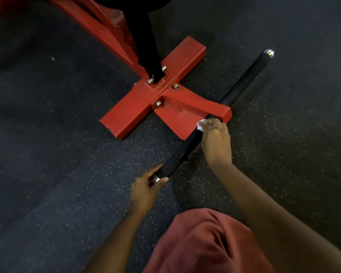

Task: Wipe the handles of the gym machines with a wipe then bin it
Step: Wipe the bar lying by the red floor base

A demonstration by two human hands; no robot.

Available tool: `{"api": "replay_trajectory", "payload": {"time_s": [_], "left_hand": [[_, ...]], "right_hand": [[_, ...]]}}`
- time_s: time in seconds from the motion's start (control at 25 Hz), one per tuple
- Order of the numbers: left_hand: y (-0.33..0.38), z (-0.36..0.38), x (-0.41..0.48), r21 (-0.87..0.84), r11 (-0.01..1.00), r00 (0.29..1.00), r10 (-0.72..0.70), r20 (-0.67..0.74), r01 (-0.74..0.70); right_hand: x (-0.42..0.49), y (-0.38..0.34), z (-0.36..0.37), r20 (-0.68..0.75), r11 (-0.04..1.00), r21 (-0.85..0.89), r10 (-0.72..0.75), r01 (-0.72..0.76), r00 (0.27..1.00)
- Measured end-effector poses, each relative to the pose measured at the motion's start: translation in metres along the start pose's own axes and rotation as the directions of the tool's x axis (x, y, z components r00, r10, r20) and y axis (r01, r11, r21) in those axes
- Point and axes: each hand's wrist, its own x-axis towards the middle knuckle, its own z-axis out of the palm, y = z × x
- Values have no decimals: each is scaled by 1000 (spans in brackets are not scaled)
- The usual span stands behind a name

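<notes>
Right hand (215,138) wraps the black foam handle (244,79), mostly hiding its white wipe (200,125) — left hand (146,186) clasps the chrome-capped near end.

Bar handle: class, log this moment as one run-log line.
left hand: grips bar end | right hand: presses wipe on bar by red base | bin: unseen

Lying on the floor (67,174): cross-shaped base (156,91), handle bar (242,79) running diagonally across its near arm. Left hand (144,192) clasped round the bar's near end; right hand (217,140) farther along, pressing wipe (201,124) against bar beside the base.
</notes>
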Motion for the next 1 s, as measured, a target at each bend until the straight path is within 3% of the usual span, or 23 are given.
{"api": "replay_trajectory", "payload": {"time_s": [0.08,0.2,0.32,0.4,0.44,0.52,0.64,0.84,0.92,1.0], "left_hand": [[0,1,-4,-13,1000,1000,19,-23,-20],[-3,0,-7,-41,998,998,54,-17,-55],[-8,-3,-10,-74,993,996,88,-30,-90],[-10,-2,-12,-66,991,992,113,-48,-116],[-10,-1,-13,-70,990,991,120,-59,-124],[-11,1,-16,-81,988,989,124,-84,-130],[-11,3,-20,-60,992,988,103,-114,-110],[-13,1,-17,-34,997,994,60,-88,-64],[-13,0,-16,-47,998,996,38,-79,-42],[-13,-1,-17,-77,996,996,28,-86,-35]], "right_hand": [[-19,-12,8,39,999,-49,-9,11,999],[-70,-33,19,153,989,98,-124,110,980],[-85,-36,12,332,946,140,-322,291,887],[-50,-26,-3,283,964,127,-262,235,923],[-26,-18,-9,240,983,54,-181,173,954],[13,-10,-17,207,951,-264,-106,159,973],[12,-35,-9,376,821,-499,-81,276,923],[-50,-74,17,490,799,-372,-264,473,831],[-70,-69,23,442,863,-213,-332,457,834],[-77,-54,17,325,946,38,-316,321,891]]}}
